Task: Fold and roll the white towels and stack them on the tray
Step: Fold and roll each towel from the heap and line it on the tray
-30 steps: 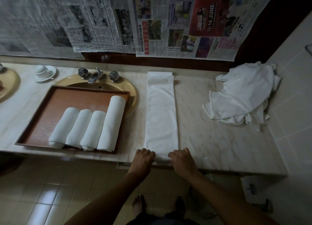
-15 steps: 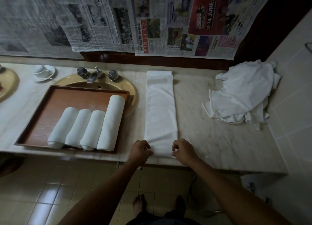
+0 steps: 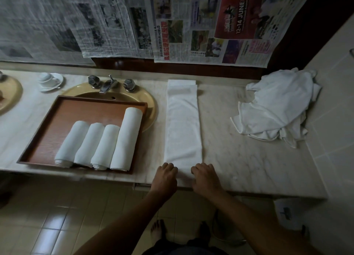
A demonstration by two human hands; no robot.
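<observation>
A white towel folded into a long narrow strip (image 3: pixel 183 128) lies on the marble counter (image 3: pixel 239 155), running from the back wall to the front edge. My left hand (image 3: pixel 166 175) and my right hand (image 3: pixel 206 176) sit side by side on its near end, fingers curled over the turned-up edge of the cloth. To the left stands a brown wooden tray (image 3: pixel 63 111) with several rolled white towels (image 3: pixel 107 145) side by side along its near right part. A crumpled pile of white towels (image 3: pixel 277 107) lies at the counter's right end.
The tray partly covers a yellow sink (image 3: pixel 149 103) with a chrome faucet (image 3: pixel 108 83). A cup and saucer (image 3: pixel 48 79) stand at the back left, beside a yellow plate (image 3: pixel 7 93). Newspaper sheets (image 3: pixel 191 24) hang on the wall. A tiled wall closes off the right.
Half a second ago both hands pinched the towel's near corners. Now they lie curled over that end, and the near edge has turned over a little way from me.
</observation>
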